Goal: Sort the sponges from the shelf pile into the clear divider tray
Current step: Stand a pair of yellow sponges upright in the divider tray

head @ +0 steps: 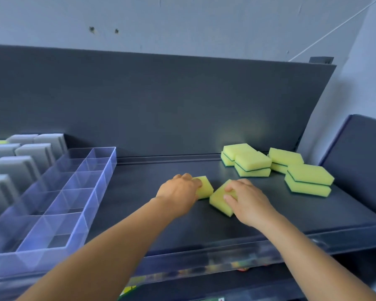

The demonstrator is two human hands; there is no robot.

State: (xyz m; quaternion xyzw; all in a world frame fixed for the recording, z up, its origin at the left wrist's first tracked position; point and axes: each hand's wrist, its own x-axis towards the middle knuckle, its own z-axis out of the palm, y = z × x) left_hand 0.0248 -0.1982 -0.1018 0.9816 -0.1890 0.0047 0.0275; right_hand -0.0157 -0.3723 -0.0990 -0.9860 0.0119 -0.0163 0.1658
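Reaching both arms out over the shelf [258, 218], my left hand [178, 192] grips 1 sponge [204, 187], my right hand [248, 200] curls around another sponge [220, 199].

Both hands, left [178, 190] and right [248, 202], reach forward, fingers curled.

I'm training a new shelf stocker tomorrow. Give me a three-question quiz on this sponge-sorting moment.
1. True or false: each hand, left hand and right hand, has its own yellow sponge.
2. Multiple choice: the pile of yellow sponges still to sort lies (A) inside the clear divider tray, (B) on the shelf to the right of the hands, (C) on the floor.
3. Fill in: the sponges standing left of the tray's empty cells are coloured ____.

Key: 1 true; 2 B; 3 grey.
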